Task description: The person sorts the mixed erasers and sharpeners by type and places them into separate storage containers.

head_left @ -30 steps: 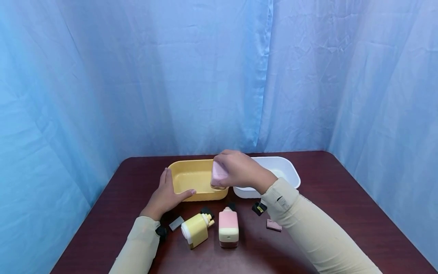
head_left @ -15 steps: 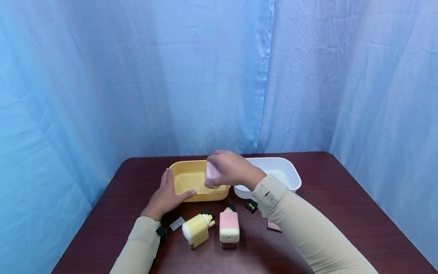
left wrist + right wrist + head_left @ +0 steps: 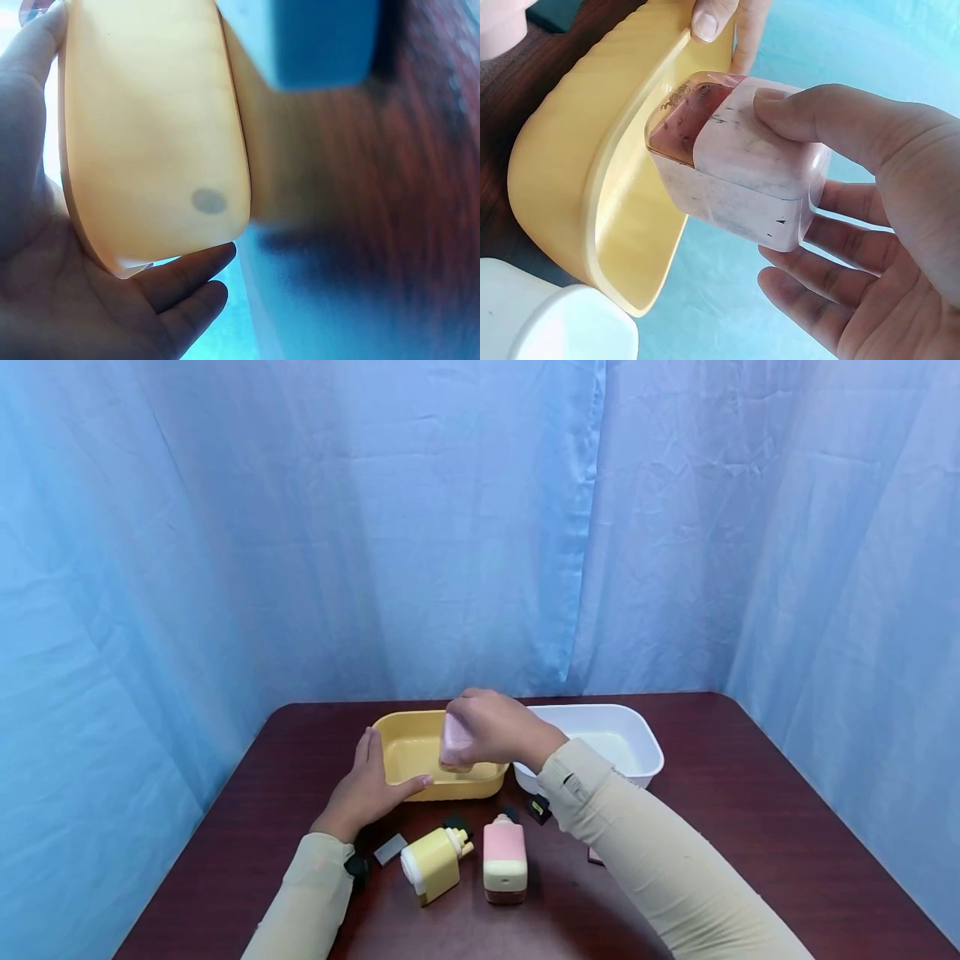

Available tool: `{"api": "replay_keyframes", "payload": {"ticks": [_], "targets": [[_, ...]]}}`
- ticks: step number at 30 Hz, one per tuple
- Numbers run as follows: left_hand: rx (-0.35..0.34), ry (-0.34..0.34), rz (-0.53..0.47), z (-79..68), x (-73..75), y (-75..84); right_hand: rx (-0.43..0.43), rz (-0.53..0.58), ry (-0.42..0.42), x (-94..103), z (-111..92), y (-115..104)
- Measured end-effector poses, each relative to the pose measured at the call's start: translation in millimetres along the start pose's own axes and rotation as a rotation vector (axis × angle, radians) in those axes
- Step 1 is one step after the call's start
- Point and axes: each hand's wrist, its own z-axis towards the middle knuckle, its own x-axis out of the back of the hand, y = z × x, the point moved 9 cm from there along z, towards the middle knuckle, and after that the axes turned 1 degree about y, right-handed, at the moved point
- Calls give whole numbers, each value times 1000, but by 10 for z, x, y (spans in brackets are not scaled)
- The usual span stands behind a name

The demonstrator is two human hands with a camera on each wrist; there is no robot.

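Note:
My right hand (image 3: pixel 497 728) holds a pink, rounded block (image 3: pixel 757 172) over the right part of a yellow basin (image 3: pixel 453 788). One end of the block is see-through and brownish, with dark specks inside; my thumb lies on top and my fingers pass behind it. My left hand (image 3: pixel 366 795) grips the left end of the basin. Its thumb rests over the near rim, while the fingers go round the outer wall. In the left wrist view the fingers (image 3: pixel 187 289) curl at the basin's end.
A white basin (image 3: pixel 630 764) stands to the right. In front lie a yellow handled device (image 3: pixel 435 864), a pink and cream device (image 3: pixel 505 860), a grey slab (image 3: pixel 389 850), a black piece (image 3: pixel 538 808) and a small pink piece (image 3: pixel 595 857), partly hidden by my right sleeve.
My right hand has moved left with the pink block, further over the yellow basin. My left hand stays at the basin's end. My sleeve covers more of the small pink piece.

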Motion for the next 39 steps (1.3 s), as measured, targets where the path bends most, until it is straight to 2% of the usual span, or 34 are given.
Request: {"api": "replay_keyframes", "payload": {"ticks": [6,13,29,39], "targets": [[-5,3,15,-2,13,-7,-12,-45,-27,-78,84,-6],[-9,3,12,-6,22,-19,-22,-47,-56,-157,185,10],[-2,2,20,-15,32,9,-63,6,-111,-378,336,120],[3,-11,24,-29,41,-4,-59,13,-130,-451,404,66]]}}
